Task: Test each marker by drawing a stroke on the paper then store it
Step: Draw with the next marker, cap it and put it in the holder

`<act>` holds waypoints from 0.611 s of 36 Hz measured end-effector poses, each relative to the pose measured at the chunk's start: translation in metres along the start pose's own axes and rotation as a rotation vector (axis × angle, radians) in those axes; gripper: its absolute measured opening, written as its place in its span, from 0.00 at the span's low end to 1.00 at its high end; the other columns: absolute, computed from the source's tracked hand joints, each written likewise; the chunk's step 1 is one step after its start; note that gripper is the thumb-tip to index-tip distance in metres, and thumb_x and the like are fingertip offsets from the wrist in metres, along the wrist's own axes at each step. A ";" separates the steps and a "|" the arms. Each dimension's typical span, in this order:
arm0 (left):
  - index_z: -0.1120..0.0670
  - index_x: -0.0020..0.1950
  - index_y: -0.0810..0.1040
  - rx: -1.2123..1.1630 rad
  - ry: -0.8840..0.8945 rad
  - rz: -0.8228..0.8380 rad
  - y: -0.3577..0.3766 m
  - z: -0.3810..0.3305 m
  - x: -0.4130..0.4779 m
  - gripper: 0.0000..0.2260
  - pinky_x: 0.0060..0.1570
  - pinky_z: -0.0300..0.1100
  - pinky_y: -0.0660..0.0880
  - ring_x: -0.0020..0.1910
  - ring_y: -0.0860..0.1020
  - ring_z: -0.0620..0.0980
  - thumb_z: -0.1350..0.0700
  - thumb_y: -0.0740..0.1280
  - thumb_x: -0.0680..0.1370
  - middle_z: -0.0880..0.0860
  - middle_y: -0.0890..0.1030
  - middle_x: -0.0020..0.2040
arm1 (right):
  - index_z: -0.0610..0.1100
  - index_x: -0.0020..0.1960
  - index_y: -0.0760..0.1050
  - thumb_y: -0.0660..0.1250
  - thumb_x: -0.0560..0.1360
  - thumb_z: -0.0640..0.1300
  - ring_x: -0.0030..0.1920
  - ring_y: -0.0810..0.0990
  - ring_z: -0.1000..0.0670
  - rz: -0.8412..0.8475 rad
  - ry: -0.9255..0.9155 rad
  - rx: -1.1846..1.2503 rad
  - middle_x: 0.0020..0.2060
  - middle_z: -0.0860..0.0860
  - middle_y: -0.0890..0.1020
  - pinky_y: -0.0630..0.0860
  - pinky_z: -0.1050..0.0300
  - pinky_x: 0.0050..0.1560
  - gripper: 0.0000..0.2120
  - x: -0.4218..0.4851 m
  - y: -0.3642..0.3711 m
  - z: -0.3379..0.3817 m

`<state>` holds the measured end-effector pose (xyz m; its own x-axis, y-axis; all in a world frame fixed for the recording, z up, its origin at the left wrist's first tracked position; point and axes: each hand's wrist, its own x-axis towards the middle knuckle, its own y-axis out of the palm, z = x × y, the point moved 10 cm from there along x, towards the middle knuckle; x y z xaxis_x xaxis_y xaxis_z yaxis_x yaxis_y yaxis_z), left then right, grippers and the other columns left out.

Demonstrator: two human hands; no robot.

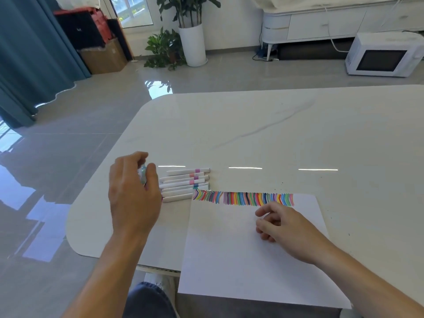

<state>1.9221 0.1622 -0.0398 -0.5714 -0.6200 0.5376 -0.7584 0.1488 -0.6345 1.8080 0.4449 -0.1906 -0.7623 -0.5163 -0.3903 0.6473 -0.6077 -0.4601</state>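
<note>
1. a long row of coloured strokes (pixel 243 199) ran along the far edge of the paper (pixel 241 253), from its far left corner almost to its far right corner. i judged from this that many markers were already tested.
2. the part of the paper nearer to the person was blank.
3. a group of white markers (pixel 185 185) lay side by side on the table (pixel 275 134), just beside the far left corner of the paper. i could not tell whether they waited for the test or were put aside after it.
4. i saw no box or case for storing, so i could not say how much of the storing was done.
5. the left hand (pixel 135 193) was to the left of the paper, over the left ends of that group. its fingers and thumb were curled round what looked like a pale blue-green marker (pixel 143 175), mostly hidden by the hand.
6. the right hand (pixel 283 224) lay on the paper, just below the right part of the strokes. its fingers were loosely curled, and it held nothing that i could see.
7. the held marker was off the paper, well apart from the right hand.
</note>
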 end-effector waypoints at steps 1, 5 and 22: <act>0.55 0.62 0.76 0.003 0.053 0.006 0.003 -0.008 -0.002 0.10 0.54 0.38 0.68 0.57 0.75 0.49 0.58 0.64 0.81 0.51 0.77 0.57 | 0.55 0.54 0.76 0.67 0.80 0.49 0.43 0.86 0.56 -0.001 0.001 0.000 0.42 0.54 0.87 0.82 0.45 0.56 0.04 0.000 -0.001 -0.001; 0.54 0.57 0.79 -0.040 0.201 0.104 0.024 -0.033 -0.014 0.07 0.48 0.40 0.72 0.48 0.74 0.45 0.61 0.65 0.80 0.46 0.77 0.51 | 0.54 0.54 0.76 0.67 0.80 0.48 0.42 0.86 0.56 -0.006 0.010 0.002 0.43 0.53 0.86 0.83 0.46 0.56 0.04 -0.001 -0.005 -0.004; 0.56 0.58 0.79 0.365 0.216 0.580 0.127 0.014 -0.052 0.09 0.46 0.51 0.75 0.55 0.74 0.56 0.60 0.67 0.78 0.52 0.77 0.55 | 0.55 0.55 0.75 0.68 0.81 0.51 0.44 0.86 0.56 -0.015 0.029 0.000 0.43 0.53 0.87 0.82 0.46 0.59 0.04 -0.004 -0.018 -0.018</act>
<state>1.8593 0.2025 -0.1560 -0.9285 -0.3474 0.1309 -0.1817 0.1179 -0.9763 1.7988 0.4685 -0.1949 -0.7713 -0.4897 -0.4065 0.6361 -0.6152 -0.4658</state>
